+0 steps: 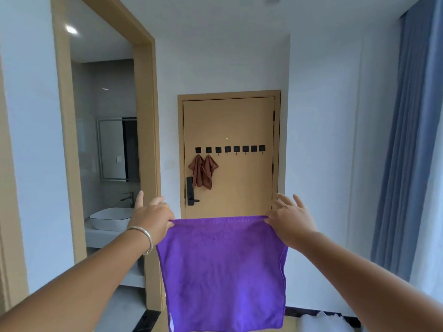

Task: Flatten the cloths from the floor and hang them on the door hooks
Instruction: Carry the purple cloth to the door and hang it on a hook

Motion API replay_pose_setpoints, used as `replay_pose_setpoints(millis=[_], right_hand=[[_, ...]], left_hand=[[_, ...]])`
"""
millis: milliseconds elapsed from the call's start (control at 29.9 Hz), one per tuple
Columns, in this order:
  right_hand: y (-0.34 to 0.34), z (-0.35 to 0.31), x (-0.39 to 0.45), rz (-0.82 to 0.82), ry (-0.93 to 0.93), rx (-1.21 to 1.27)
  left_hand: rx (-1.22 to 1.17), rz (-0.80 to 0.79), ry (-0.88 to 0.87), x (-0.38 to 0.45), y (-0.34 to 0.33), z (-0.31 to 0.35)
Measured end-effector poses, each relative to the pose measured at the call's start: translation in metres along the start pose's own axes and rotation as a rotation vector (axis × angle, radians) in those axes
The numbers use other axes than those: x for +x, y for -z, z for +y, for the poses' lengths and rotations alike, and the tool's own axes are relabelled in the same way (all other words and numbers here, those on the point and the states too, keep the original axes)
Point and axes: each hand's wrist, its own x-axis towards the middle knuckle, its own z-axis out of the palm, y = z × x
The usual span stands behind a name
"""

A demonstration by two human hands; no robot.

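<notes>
A purple cloth (223, 271) hangs flat and spread out in front of me. My left hand (152, 218) pinches its top left corner, and my right hand (288, 218) pinches its top right corner, other fingers splayed. Straight ahead is a tan door (239, 121) with a row of several black square hooks (230, 149). Two brown cloths (203, 172) hang from the two leftmost hooks. The other hooks are bare.
A black door handle and lock (190, 191) sits under the brown cloths. An open bathroom doorway (105, 140) with a white basin (111, 219) is to the left. Blue curtains (407, 140) hang on the right. Something white (321, 322) lies on the floor at lower right.
</notes>
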Motion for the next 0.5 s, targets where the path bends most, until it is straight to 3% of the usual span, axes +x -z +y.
replay_pose_setpoints(millis=[502], right_hand=[[-0.145, -0.006, 0.240, -0.036, -0.022, -0.032]], left_hand=[[-0.082, 0.036, -0.044, 0.247, -0.169, -0.058]])
